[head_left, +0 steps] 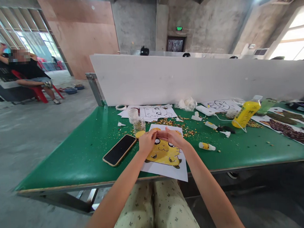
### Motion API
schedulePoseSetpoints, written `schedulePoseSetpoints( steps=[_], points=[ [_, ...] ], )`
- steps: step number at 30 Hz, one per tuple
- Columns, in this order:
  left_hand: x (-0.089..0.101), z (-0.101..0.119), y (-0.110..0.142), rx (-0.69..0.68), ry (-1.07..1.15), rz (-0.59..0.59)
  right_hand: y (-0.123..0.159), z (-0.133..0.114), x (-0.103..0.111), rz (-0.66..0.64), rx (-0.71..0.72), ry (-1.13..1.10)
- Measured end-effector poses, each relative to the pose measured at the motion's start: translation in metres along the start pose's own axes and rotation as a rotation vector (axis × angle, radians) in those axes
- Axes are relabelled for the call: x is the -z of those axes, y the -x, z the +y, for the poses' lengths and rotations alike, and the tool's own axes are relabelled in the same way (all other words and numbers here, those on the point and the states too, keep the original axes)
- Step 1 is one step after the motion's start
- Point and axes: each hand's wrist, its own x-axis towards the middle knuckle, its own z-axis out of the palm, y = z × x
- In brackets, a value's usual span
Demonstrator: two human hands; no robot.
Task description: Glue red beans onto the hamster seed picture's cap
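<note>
Yellow cartoon sheet (164,154): handling and containers

Position: flat on the green table (75,152), with its near edge projecting past the table's near edge.

Grip: the left hand (147,141) and right hand (174,138) meet at the fingers above the sheet's far part. The right fingers lie extended and close together; the left fingers are partly bent. Whether anything is clamped between the 2 hands cannot be told.

Handling: expect a light, flexible sheet. The yellow fill looks grainy and may shed if bent or rubbed. Preferred hold points are the white margins at the near left and near right corners, supported from below. Avoid pressing on the fill.

Containers:
- 2 clear jars (139,124) stand left of the sheet's far end; their contents cannot be made out. A yellow lid (140,134) lies just beside the nearer jar.
- 1 large bottle (246,113), far right, appears to hold yellow liquid.
- 1 small yellow-labelled bottle (207,146) lies on its side, right of the sheet; its fill level is unclear.

Loose grains (190,130) lie beyond and right of the sheet.
</note>
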Motion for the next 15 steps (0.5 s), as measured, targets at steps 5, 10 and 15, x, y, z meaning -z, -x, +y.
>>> schedulePoseSetpoints(
  steps=[5, 10, 15],
  points=[
    [0.0, -0.0004, 0.0008, -0.02, -0.09, -0.03, -0.0013, 0.003, 0.0, -0.016, -0.023, -0.005],
    [0.0002, -0.0007, 0.0007, -0.021, -0.121, -0.04, -0.0027, 0.0066, 0.0038, -0.041, -0.03, -0.014],
    [0.0023, 0.0008, 0.0004, 0.003, -0.099, -0.011, -0.0021, 0.0064, 0.0068, -0.079, -0.013, -0.032]
  ],
)
